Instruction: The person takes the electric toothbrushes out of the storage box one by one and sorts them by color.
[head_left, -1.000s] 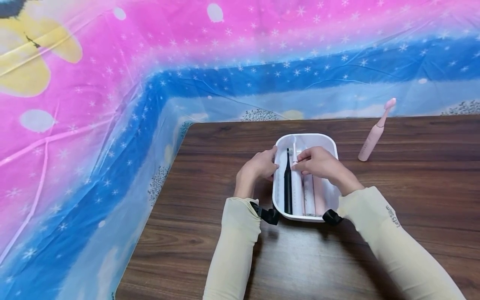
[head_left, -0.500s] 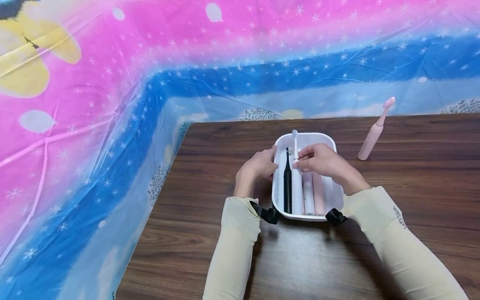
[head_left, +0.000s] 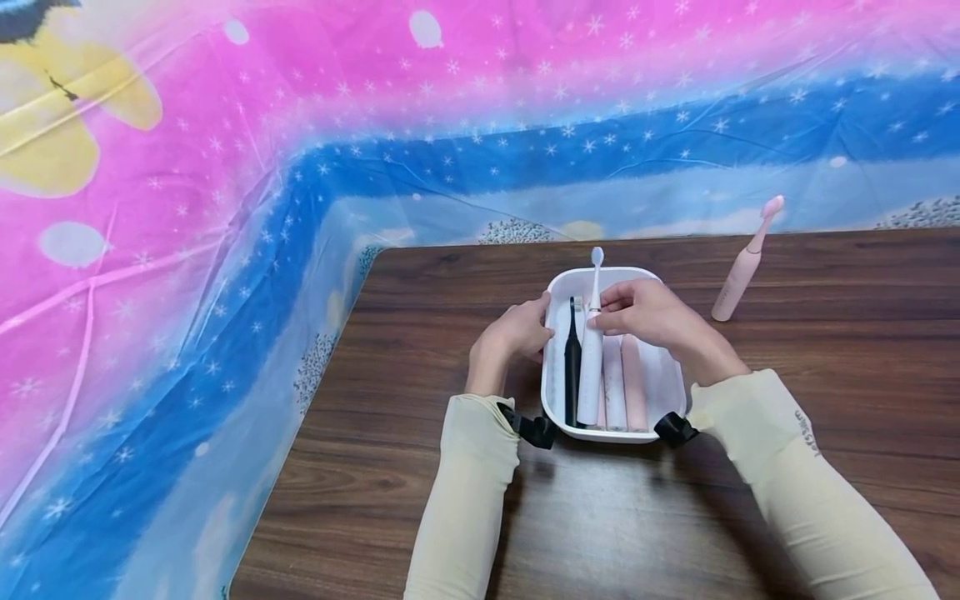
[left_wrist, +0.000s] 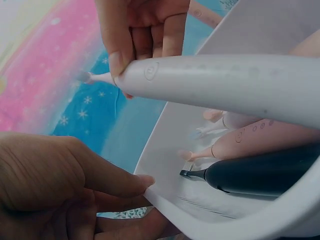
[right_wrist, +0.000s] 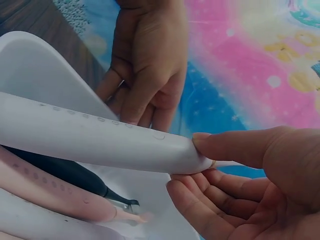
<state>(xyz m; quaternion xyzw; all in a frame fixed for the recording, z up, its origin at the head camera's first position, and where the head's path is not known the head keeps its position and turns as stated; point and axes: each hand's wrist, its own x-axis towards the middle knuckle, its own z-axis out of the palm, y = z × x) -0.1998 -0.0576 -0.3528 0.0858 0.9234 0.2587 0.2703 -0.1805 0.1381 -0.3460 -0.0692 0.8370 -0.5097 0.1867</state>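
Observation:
My right hand point(head_left: 645, 313) pinches a white electric toothbrush point(head_left: 590, 358) between thumb and fingers just below its brush neck. That toothbrush is tilted, its head above the far rim of the white box point(head_left: 615, 437) and its base low near the box's front. Beneath and beside it lie a black electric toothbrush point(left_wrist: 265, 175), a pink one point(right_wrist: 55, 185), another white one point(head_left: 615, 392) and another pink one point(head_left: 634, 379). My left hand point(head_left: 517, 333) grips the box's left wall, thumb at the rim and fingers outside.
A pink electric toothbrush point(head_left: 738, 282) stands upright on the brown wooden table point(head_left: 375, 467), to the right of the box. Behind the table and along its left side hangs a pink and blue patterned cloth point(head_left: 465, 150).
The right hand has lifted the head end of the white toothbrush, so it now rises above the far rim and leans slightly right. The left hand stays at the box.

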